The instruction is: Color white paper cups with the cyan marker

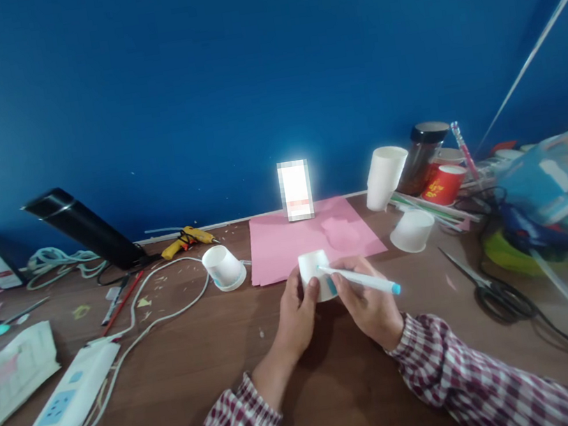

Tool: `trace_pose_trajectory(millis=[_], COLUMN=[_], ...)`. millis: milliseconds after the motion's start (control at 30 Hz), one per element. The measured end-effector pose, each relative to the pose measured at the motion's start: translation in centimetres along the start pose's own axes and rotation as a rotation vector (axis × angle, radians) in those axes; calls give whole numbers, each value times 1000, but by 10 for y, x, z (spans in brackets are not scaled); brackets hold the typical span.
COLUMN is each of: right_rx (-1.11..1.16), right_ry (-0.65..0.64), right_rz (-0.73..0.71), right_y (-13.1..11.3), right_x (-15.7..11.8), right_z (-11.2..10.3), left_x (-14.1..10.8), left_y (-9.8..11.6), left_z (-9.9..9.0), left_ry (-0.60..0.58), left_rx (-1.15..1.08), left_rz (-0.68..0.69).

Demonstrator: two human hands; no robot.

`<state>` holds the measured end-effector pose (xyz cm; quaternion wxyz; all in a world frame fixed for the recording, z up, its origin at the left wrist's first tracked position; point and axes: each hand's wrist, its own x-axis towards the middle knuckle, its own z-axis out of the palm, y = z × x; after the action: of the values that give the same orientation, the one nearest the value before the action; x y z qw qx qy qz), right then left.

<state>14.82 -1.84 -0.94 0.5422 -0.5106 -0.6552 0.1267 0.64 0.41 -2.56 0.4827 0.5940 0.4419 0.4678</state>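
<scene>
A small white paper cup (313, 264) is upside down near the table's middle, with my left hand (297, 310) wrapped round its left side. My right hand (371, 303) grips a white marker with a light blue end (370, 281), its tip touching or very close to the cup's wall. Blue marks show on the cup. Behind it lie pink paper sheets (288, 240). Another white cup (224, 267) with blue on its rim is upside down to the left, and a further white cup (413, 230) is to the right.
Black scissors (504, 295) and a blurred blue tool (556, 231) lie right. Stacked cups (386, 174), a red cup (443, 185) and a dark jar (421, 158) are at the back right. Left are a yellow glue gun (187, 241), a power strip (54, 421) and cables.
</scene>
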Motion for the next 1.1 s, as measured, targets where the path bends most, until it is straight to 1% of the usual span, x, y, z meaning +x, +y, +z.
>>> trace_pose_trajectory(millis=[300,467,733,1100], right_rx=[1,25,33,47], right_ry=[-4,-23,3,7], right_rz=[-7,25,38,46], right_y=[2,1,1,3], right_x=[0,-1,-1,-1], right_z=[1,0,0,0], left_x=[-1,-1,0,-1], left_y=[0,0,-1,1], left_z=[-1,0,-1,-1], left_ry=[-6,4,-1,-10], left_rx=[6,1,0,-8], left_rz=[8,-1,4,-7])
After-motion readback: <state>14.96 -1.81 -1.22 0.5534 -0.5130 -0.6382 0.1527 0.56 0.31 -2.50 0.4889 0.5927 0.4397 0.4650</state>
